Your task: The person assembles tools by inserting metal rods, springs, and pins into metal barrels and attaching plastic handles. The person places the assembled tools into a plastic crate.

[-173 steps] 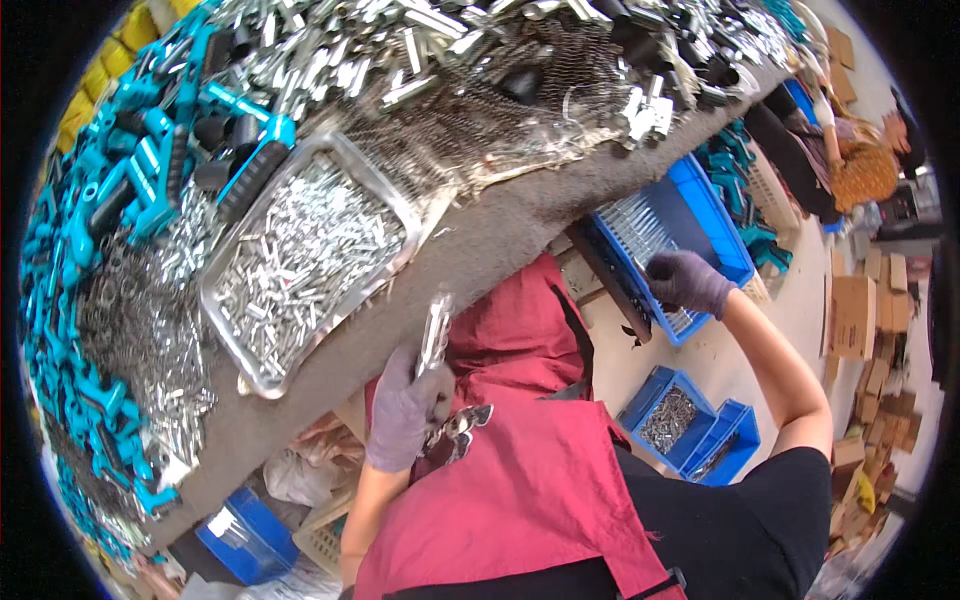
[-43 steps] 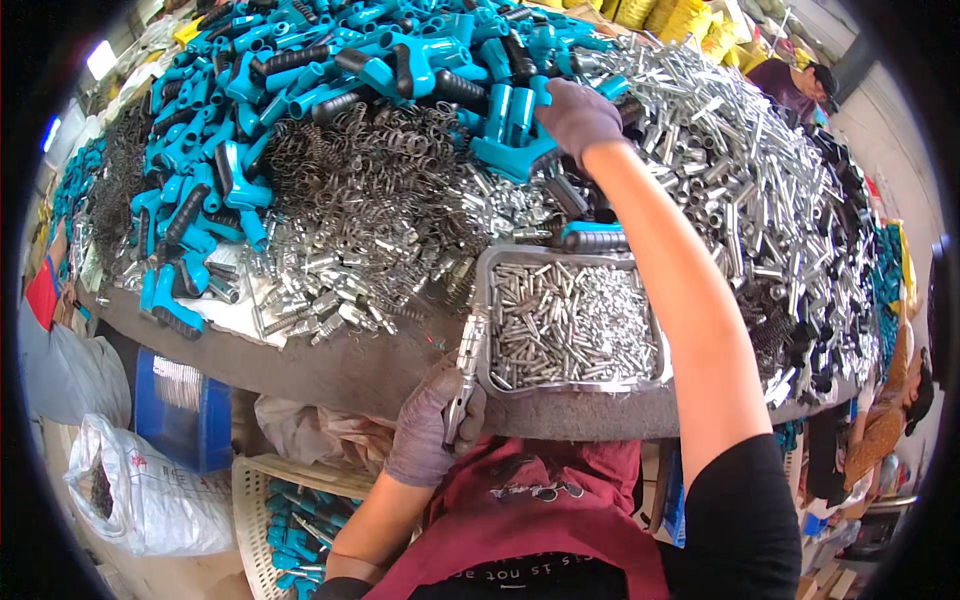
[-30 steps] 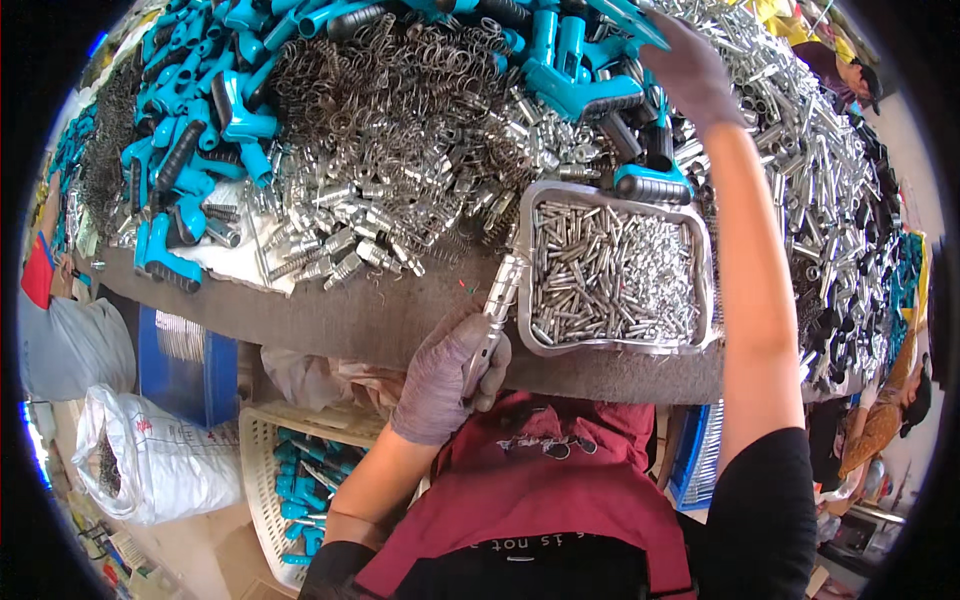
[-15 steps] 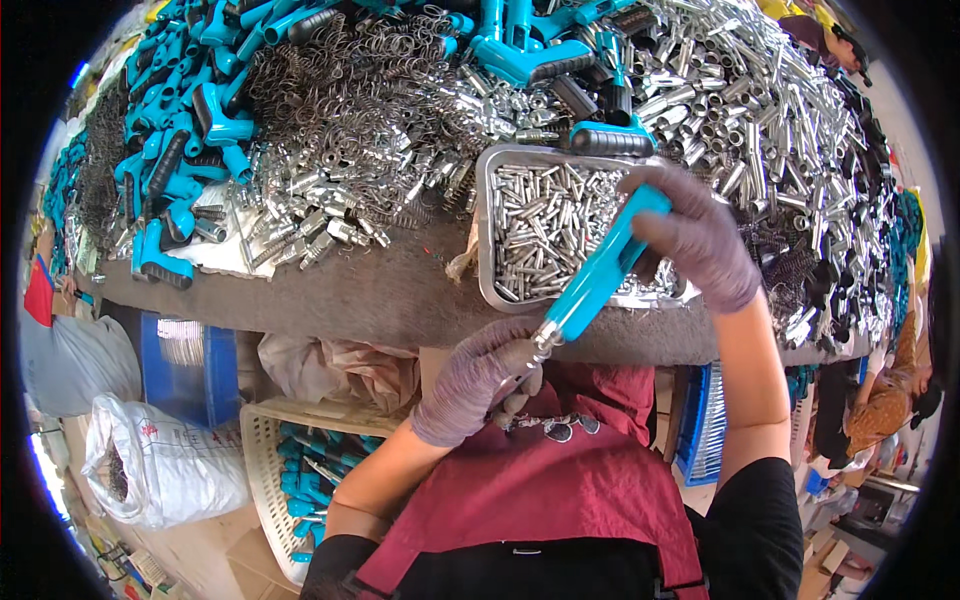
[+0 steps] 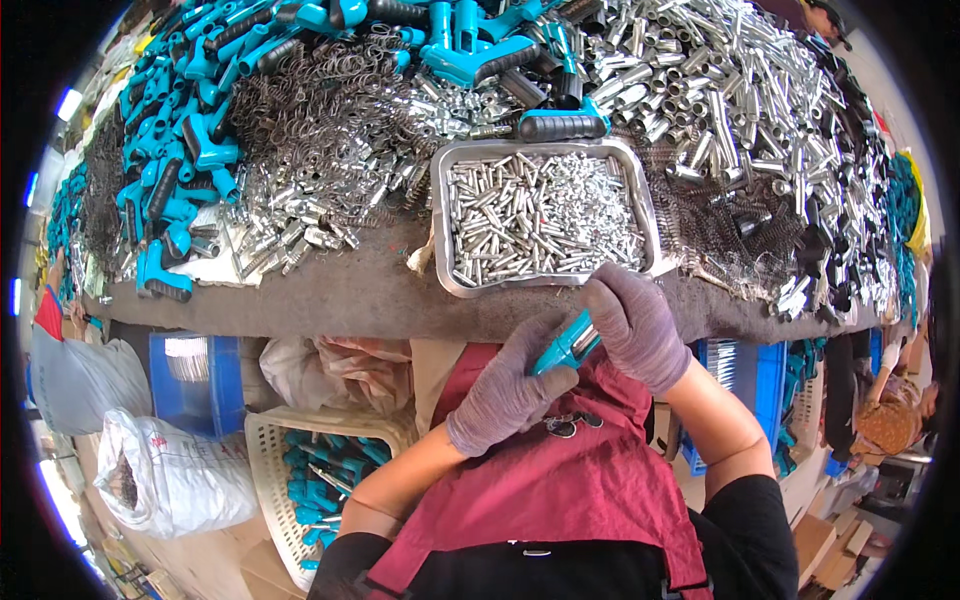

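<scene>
Close together in front of the red apron, both gloved hands are on one teal tool body [image 5: 563, 347]. My left hand [image 5: 510, 385] wraps around it from below, its fingers closed and covering most of the piece. Bright metal shows at the upper right end of the body, where my right hand [image 5: 635, 325] is closed with fingertips pressed on it. Whether a separate small part sits under those fingertips is hidden. Just beyond the hands, a metal tray [image 5: 445, 270] on the bench holds small silver pins and finer shiny pieces.
Teal pistol-shaped bodies [image 5: 200, 150] pile up at the far left, beside heaped springs [image 5: 310, 100]. Silver tubes [image 5: 700, 80] mound at the right. Under the bench edge [image 5: 330, 310] stand a cream basket [image 5: 265, 470] of teal tools, blue bins [image 5: 200, 385] and a white sack [image 5: 175, 470].
My right hand has come down from above the tray toward my left hand. The teal body has turned and lowered, its metal end now near my right fingers. The view has shifted slightly.
</scene>
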The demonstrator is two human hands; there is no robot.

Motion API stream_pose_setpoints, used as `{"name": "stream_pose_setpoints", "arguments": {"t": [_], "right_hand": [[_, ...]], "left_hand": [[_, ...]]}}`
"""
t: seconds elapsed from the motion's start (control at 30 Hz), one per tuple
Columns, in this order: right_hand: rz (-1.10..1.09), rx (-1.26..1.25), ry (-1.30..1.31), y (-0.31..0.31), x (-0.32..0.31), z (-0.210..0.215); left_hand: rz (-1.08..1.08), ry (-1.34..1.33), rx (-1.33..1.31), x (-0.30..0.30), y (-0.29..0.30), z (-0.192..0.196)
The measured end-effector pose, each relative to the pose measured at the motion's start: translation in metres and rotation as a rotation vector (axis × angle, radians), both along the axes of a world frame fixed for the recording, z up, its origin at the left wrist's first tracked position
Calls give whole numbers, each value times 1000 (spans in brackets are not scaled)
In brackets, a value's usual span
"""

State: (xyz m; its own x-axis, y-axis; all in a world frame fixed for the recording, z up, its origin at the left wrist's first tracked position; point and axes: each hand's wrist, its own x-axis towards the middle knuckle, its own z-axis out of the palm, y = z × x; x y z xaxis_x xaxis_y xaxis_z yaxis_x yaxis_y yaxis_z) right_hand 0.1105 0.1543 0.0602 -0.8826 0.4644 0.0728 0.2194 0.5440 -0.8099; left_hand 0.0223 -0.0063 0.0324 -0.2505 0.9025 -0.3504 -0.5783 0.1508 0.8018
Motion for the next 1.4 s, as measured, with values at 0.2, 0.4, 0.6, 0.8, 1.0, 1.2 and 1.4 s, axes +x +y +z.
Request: {"name": "stream_pose_setpoints", "arguments": {"t": [0.2,0.4,0.6,0.8,1.0,1.2,1.4], "right_hand": [[278,68,-37,15,-30,7],[410,760,224,52,-131,-14],[652,1002,-252,64,-162,-22],[565,907,-60,61,-154,-13],[480,368,109,2,-81,12],[446,566,49,-9,-56,-11],[424,914,26,-28,-34,-10]], "left_hand": [[-17,24,5,-8,-13,-10],[183,-41,20,-28,-19,-25],[248,-57,18,-34,-31,-35],[251,-65,23,-38,-30,-39],[254,-53,-6,-40,-29,-38],[190,-34,-58,-38,-21,-31],[186,206,-110,-30,-14,-29]]}}
